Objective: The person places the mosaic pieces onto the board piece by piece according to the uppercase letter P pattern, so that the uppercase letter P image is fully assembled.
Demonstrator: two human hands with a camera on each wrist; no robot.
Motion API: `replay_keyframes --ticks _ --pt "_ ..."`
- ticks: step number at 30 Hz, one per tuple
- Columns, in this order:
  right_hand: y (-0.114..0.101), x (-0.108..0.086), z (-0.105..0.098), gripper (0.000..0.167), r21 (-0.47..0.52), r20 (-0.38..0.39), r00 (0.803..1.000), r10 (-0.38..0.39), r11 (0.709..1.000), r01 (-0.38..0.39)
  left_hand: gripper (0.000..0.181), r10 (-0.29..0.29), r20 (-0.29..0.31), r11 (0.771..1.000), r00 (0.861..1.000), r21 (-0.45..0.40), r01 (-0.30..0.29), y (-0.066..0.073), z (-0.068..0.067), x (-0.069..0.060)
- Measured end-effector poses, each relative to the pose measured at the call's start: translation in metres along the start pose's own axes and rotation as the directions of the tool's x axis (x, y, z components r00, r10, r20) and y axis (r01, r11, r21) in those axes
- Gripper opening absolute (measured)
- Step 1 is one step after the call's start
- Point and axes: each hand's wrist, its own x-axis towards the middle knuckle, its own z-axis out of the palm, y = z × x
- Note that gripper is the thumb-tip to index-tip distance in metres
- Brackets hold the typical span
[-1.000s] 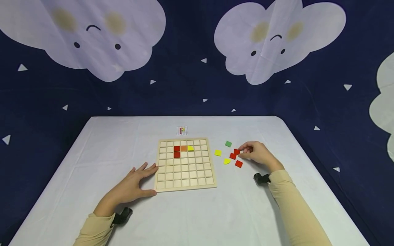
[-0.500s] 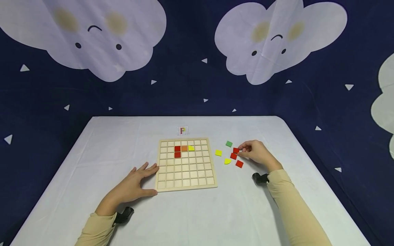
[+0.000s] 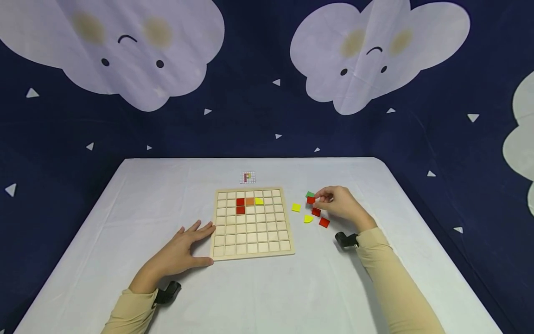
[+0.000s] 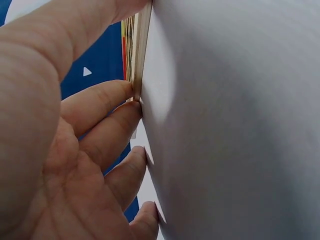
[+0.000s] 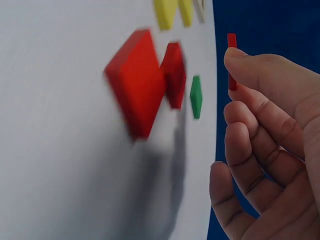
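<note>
Admittedly, some of this is hard to see. In the head view the small green square tile (image 3: 309, 194) shows only as a strip behind the flat, glossy red square tile (image 3: 311, 200) that the right hand (image 3: 340, 202) holds up. From the right wrist that held tile is edge-on, a thin red bar with the thumb across its middle, and the two loose red square tiles (image 3: 316, 212) (image 3: 324, 222) blur in the foreground. The left wrist view catches just a sliver of the pale wooden gridded board (image 3: 256, 236), its upper edge cutting off the thumb tip. The printed paper card (image 3: 248, 177) beyond the board is too small to read cell by cell.

The held tile is above the white tabletop (image 3: 250, 297), right of the board, pinched between the right thumb and fingers; the remaining fingers curl loosely. The left hand (image 3: 179, 250) has its fingers spread, thumb well apart, touching the board's left side.

Set in the board are two red tiles (image 3: 240, 202) in one column, an orange square tile (image 3: 250, 201) right of the upper one, then a yellow round-cornered tile (image 3: 259, 201). A yellow square tile (image 3: 296, 207) and a yellow quarter-round tile (image 3: 308, 219) lie loose beside it.
</note>
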Motion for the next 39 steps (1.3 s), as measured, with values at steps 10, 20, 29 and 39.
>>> replay_keyframes --ticks 10,20,29,39 --pt "-0.025 0.005 0.013 0.021 0.021 0.021 0.998 -0.067 0.998 0.067 0.091 -0.013 0.006 1.000 1.000 -0.014 0.013 -0.001 0.000 0.001" --pt "-0.049 0.016 0.037 0.019 0.058 0.068 0.991 -0.116 0.992 0.112 0.092 -0.004 0.000 1.000 1.000 -0.024 0.004 -0.003 0.001 0.000" --pt "-0.069 0.025 0.058 0.019 0.082 0.122 0.976 -0.181 0.982 0.172 0.093 0.005 -0.009 0.999 1.000 -0.032 -0.005 -0.002 0.000 0.000" --pt "-0.089 0.027 0.082 0.017 0.118 0.187 0.955 -0.229 0.971 0.210 0.097 0.005 -0.037 1.000 0.999 -0.021 -0.006 -0.004 0.003 0.001"
